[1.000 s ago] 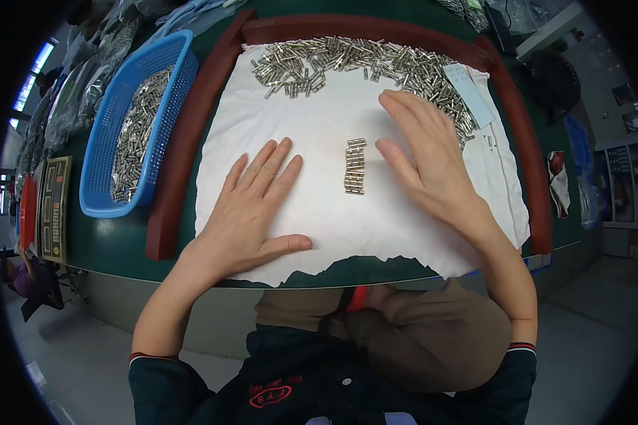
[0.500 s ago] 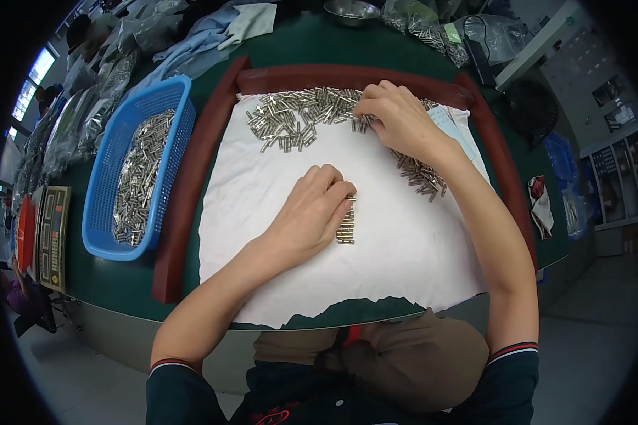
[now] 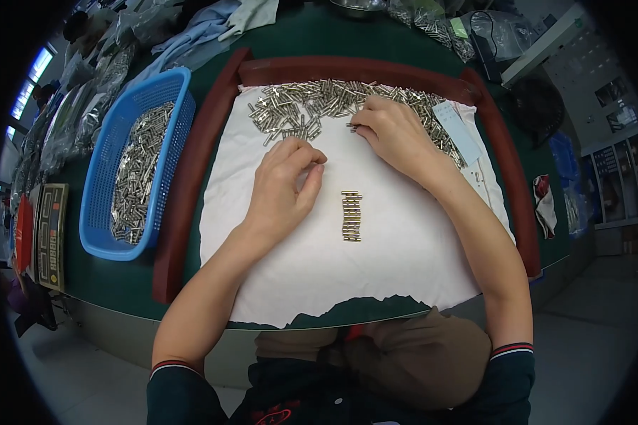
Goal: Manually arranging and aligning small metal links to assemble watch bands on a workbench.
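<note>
A short column of small metal pins (image 3: pixel 351 217), laid side by side, stands on the white cloth (image 3: pixel 283 283). My right hand (image 3: pixel 397 138) is closed at the near edge of a heap of loose metal pins (image 3: pixel 333 95), and a pin or two (image 3: pixel 352 127) shows at its fingertips. To the left, my left hand (image 3: pixel 285 180) hovers over the cloth with loosely curved fingers. Its thumb is apart from the palm, and no pin is visible in it. Loose pins lie just beyond its knuckles.
A dark red wooden frame (image 3: pixel 361 69) borders the cloth on three sides. Left of it sits a blue plastic basket (image 3: pixel 92 205) of similar pins. A pale blue card (image 3: pixel 457 134) lies at the right of the heap. Bagged parts (image 3: pixel 432 28) and a metal bowl (image 3: pixel 361 6) are farther back.
My left hand has left the column of pins and moved up and left toward the heap. My right hand has drawn slightly nearer, with a pin or two showing at its fingertips.
</note>
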Demonstrator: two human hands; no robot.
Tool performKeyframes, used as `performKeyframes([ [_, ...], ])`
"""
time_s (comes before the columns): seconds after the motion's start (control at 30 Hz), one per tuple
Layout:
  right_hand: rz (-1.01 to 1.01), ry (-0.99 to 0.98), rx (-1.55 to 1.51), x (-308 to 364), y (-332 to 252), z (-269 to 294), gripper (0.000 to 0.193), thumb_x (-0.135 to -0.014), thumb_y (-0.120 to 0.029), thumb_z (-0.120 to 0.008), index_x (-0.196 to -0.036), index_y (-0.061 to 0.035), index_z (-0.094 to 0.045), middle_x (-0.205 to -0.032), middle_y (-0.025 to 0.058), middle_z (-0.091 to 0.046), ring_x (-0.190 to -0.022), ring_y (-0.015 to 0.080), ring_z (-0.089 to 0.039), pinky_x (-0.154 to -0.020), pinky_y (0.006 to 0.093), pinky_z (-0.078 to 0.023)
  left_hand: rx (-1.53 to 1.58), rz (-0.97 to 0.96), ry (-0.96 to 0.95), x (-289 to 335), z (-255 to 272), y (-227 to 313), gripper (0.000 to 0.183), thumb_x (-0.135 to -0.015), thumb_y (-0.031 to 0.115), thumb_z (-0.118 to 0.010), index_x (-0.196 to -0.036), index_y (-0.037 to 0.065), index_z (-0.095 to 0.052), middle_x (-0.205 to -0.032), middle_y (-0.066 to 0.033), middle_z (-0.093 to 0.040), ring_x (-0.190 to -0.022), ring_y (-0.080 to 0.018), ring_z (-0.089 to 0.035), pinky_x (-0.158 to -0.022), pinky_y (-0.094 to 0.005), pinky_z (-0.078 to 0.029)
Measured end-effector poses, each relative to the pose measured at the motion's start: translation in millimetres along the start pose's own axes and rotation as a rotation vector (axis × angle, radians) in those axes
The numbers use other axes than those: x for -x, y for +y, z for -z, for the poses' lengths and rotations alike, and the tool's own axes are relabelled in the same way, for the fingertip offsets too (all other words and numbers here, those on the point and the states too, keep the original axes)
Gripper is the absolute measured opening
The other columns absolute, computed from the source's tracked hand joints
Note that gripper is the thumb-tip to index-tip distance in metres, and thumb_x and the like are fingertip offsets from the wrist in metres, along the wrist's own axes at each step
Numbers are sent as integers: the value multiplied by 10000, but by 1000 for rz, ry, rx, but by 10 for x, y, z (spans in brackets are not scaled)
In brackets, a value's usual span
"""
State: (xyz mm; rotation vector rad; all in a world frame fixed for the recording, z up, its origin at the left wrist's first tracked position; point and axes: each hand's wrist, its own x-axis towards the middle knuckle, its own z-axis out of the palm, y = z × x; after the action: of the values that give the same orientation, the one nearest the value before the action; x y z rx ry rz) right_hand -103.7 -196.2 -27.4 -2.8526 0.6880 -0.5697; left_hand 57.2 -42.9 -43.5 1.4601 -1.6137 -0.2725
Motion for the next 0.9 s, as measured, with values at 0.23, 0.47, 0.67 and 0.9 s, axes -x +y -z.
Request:
performKeyframes([
  [0.23, -53, 156, -184, 284, -235, 123, 72, -802, -34, -663, -850, 8, -698, -824, 118, -611, -847, 310, -620, -742, 426, -498, -35, 13, -45, -26, -12, 7, 140, -829, -27, -623, -968, -28, -643, -935, -120, -601, -837, -251, -618, -746, -341, -492],
  [0.47, -241, 135, -69, 375, -293, 255, 106, -777, -63, -691, -846, 16, -706, -826, 123, -634, -887, 320, -619, -807, 428, -487, -213, -188, -113, -347, -204, -19, 351, -829, -53, -611, -1179, -32, -605, -1121, -161, -561, -999, -306, -594, -837, -380, -495],
  [0.67, -233, 100, 50, 348, -321, 128, 92, -761, -93, -691, -784, -3, -692, -818, 136, -642, -886, 307, -615, -806, 438, -474, -252, -213, -205, -502, -337, -118, 288, -824, -44, -612, -1111, -34, -639, -1081, -158, -580, -979, -326, -590, -826, -407, -488],
  [0.9, -168, 137, 48, 322, -210, 75, 50, -766, -35, -654, -779, -2, -689, -805, 162, -654, -858, 330, -632, -795, 444, -483, -229, -221, -173, -509, -357, -94, 173, -820, -7, -640, -982, -15, -699, -952, -128, -617, -912, -306, -608, -790, -402, -495],
])
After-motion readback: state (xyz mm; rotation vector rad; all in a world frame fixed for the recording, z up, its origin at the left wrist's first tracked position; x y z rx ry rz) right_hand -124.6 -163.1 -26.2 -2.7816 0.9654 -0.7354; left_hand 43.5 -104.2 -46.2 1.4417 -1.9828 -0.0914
